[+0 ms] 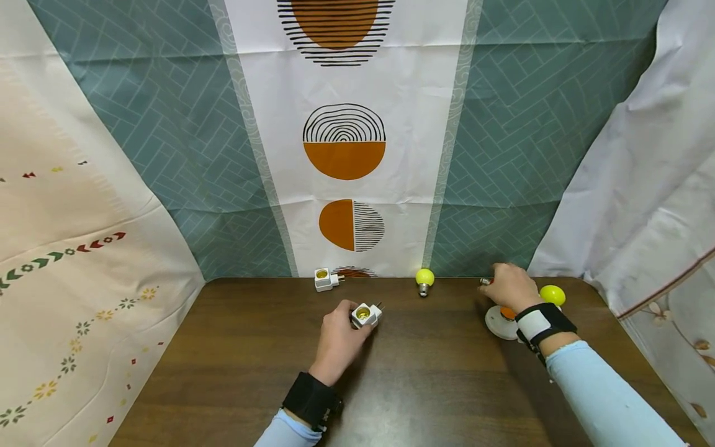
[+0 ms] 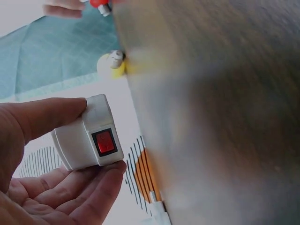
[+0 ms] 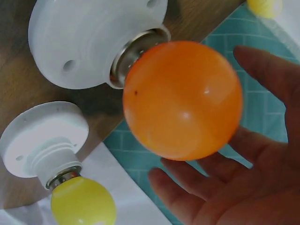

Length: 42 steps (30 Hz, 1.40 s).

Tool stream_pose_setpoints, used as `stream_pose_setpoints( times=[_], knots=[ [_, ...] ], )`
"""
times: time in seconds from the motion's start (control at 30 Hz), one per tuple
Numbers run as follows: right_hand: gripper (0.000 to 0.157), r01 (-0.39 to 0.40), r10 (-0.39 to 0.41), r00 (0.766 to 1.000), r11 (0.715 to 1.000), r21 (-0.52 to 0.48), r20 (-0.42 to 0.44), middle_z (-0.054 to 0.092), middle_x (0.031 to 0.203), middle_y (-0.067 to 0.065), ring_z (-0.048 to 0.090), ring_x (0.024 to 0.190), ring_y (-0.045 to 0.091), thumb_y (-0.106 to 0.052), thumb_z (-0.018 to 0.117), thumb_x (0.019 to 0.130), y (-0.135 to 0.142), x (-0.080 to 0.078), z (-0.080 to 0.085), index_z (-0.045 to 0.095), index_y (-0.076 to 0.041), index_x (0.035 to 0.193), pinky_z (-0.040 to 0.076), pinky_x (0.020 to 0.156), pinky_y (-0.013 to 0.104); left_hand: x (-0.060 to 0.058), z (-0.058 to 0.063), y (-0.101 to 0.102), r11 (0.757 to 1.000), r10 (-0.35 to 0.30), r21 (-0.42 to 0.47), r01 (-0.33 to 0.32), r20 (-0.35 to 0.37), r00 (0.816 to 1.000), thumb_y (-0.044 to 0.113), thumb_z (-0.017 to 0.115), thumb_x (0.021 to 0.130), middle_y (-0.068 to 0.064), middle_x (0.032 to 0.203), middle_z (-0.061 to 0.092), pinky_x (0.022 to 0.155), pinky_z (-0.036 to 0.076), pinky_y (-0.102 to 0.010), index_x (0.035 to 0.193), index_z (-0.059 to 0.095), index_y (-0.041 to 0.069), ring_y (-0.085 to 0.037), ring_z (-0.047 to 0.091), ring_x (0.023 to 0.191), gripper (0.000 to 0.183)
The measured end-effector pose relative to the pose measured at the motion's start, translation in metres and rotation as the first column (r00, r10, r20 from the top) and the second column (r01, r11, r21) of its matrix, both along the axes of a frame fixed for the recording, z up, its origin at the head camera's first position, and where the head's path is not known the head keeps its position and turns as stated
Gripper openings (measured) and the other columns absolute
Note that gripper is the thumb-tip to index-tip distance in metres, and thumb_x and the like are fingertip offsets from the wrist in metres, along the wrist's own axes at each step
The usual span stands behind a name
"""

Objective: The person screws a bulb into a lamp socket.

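Observation:
In the head view my left hand point(image 1: 342, 338) holds a white plug-in bulb socket point(image 1: 367, 315) above the table, its open mouth facing up. A red rocker switch point(image 2: 105, 141) shows on its side in the left wrist view. My right hand point(image 1: 511, 287) reaches over the back right, thumb and fingers spread apart in the right wrist view. Close by is an orange bulb point(image 3: 183, 101) seated in a round white lamp holder point(image 3: 89, 42). A red bulb point(image 2: 99, 3) with a metal base lies beside that hand; the head view shows only its base point(image 1: 485, 281).
A second plug-in socket point(image 1: 324, 280) and a loose yellow bulb point(image 1: 424, 282) lie along the table's back edge. Right of my right hand, another yellow bulb point(image 3: 83, 201) sits in a second white holder point(image 3: 44, 138). Patterned cloth point(image 1: 503, 155) hangs behind the table point(image 1: 234, 372).

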State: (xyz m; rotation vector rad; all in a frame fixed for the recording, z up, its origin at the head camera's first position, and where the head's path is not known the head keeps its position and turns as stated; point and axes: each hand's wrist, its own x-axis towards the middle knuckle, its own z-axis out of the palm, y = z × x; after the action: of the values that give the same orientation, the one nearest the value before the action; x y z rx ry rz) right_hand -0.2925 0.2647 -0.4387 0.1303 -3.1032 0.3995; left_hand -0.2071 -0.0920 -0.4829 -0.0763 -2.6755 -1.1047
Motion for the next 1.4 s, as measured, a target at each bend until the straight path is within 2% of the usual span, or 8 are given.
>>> stream_pose_setpoints(
  times=[0.1,0.23,0.4,0.63,0.87,1.0,1.17,1.4],
  knots=[
    [0.05,0.009,-0.009,0.993,1.0,-0.003,0.12,0.057,0.092,0.02,0.054,0.078,0.032,-0.036,0.068,0.078,0.004,-0.006,-0.001,0.055,0.006,0.103,0.047,0.059,0.043,0.001,0.002,0.002,1.0,-0.017,0.007,0.017,0.009,1.0,0.023,0.076,0.074,-0.001,0.091,0.061,0.064,0.046,-0.024,0.106,0.057,0.008,-0.01,0.056,0.076,0.041],
    [0.036,0.013,-0.014,0.971,1.0,0.006,0.24,0.05,0.076,0.009,0.049,0.067,0.024,-0.035,0.066,0.078,0.007,-0.009,-0.003,0.052,-0.003,0.085,0.042,0.054,0.034,0.004,0.003,0.003,0.999,-0.029,0.016,0.029,0.035,0.999,0.023,0.076,0.074,-0.001,0.091,0.061,0.064,0.046,-0.023,0.106,0.056,0.009,-0.01,0.056,0.076,0.04],
    [0.034,0.008,-0.015,0.959,1.0,0.027,0.284,0.05,0.074,0.008,0.049,0.067,0.025,-0.034,0.068,0.078,0.006,-0.009,-0.003,0.051,-0.004,0.084,0.04,0.058,0.039,0.002,0.003,0.003,0.999,-0.033,0.023,0.033,0.025,0.999,0.023,0.076,0.074,0.0,0.091,0.061,0.063,0.046,-0.023,0.106,0.057,0.01,-0.009,0.056,0.077,0.04],
    [0.023,-0.032,0.017,0.982,0.996,0.079,0.187,0.052,0.07,0.005,0.05,0.064,0.025,-0.028,0.067,0.075,-0.001,-0.011,-0.012,0.054,-0.008,0.077,0.037,0.065,0.05,0.003,0.003,0.005,0.999,-0.043,0.014,0.043,0.017,0.999,0.023,0.076,0.073,0.0,0.089,0.06,0.062,0.046,-0.023,0.105,0.057,0.01,-0.008,0.055,0.074,0.039],
    [0.022,-0.052,0.041,0.993,0.994,0.099,0.113,0.053,0.072,0.003,0.051,0.067,0.025,-0.03,0.065,0.078,-0.009,-0.012,-0.017,0.054,-0.011,0.077,0.036,0.072,0.057,0.006,0.002,0.007,0.999,-0.054,0.007,0.054,0.016,0.998,0.024,0.076,0.073,0.0,0.09,0.061,0.061,0.045,-0.023,0.105,0.058,0.012,-0.009,0.055,0.073,0.039],
    [0.023,-0.064,0.061,0.997,0.995,0.077,0.036,0.052,0.071,0.003,0.05,0.065,0.024,-0.032,0.062,0.082,-0.019,-0.006,-0.009,0.057,-0.01,0.079,0.039,0.065,0.05,0.008,0.002,0.008,0.998,-0.062,0.016,0.062,0.013,0.998,0.024,0.076,0.074,0.0,0.092,0.061,0.061,0.044,-0.023,0.106,0.058,0.012,-0.01,0.054,0.074,0.039],
    [0.028,-0.116,0.116,0.992,0.993,0.013,-0.055,0.056,0.075,0.004,0.049,0.063,0.022,-0.026,0.068,0.078,-0.032,0.007,0.005,0.062,-0.005,0.096,0.041,0.054,0.037,0.009,0.003,0.009,0.996,-0.08,0.035,0.08,-0.002,0.997,0.024,0.076,0.074,0.001,0.091,0.061,0.059,0.044,-0.023,0.106,0.059,0.012,-0.01,0.054,0.072,0.039],
    [0.043,-0.192,0.183,0.974,0.98,-0.06,-0.132,0.062,0.092,0.007,0.053,0.071,0.02,-0.027,0.073,0.075,-0.051,0.025,0.012,0.062,-0.006,0.111,0.046,0.061,0.037,0.009,0.003,0.013,0.996,-0.078,0.047,0.08,-0.036,0.996,0.021,0.077,0.072,0.0,0.091,0.061,0.064,0.045,-0.024,0.104,0.059,0.01,-0.011,0.056,0.077,0.038]
  ],
)
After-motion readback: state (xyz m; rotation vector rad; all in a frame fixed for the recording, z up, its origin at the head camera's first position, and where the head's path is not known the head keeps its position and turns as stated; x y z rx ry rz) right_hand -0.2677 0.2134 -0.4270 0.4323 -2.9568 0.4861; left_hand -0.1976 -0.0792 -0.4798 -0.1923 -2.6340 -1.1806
